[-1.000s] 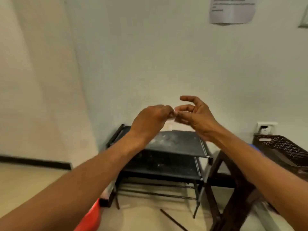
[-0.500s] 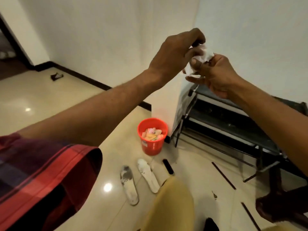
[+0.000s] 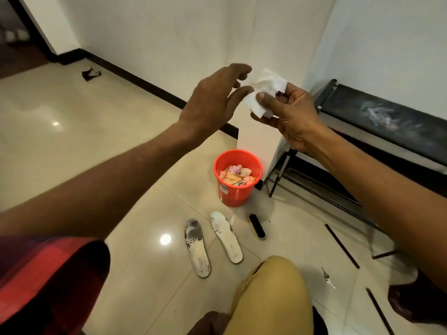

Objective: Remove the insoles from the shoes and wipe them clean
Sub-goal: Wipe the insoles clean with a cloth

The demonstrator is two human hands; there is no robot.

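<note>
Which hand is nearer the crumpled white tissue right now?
Right. The right hand pinches the crumpled white tissue between thumb and fingers; the left hand is open just beside it, fingertips at its edge.

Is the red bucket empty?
No, the red bucket on the floor has crumpled pink and orange paper scraps lying inside it.

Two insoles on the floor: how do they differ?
The left insole carries a large dark stain over its far end; the right insole is mostly white with small specks. The right one lies nearer the red bin and the brush. Both lie flat, side by side, apart.
</note>
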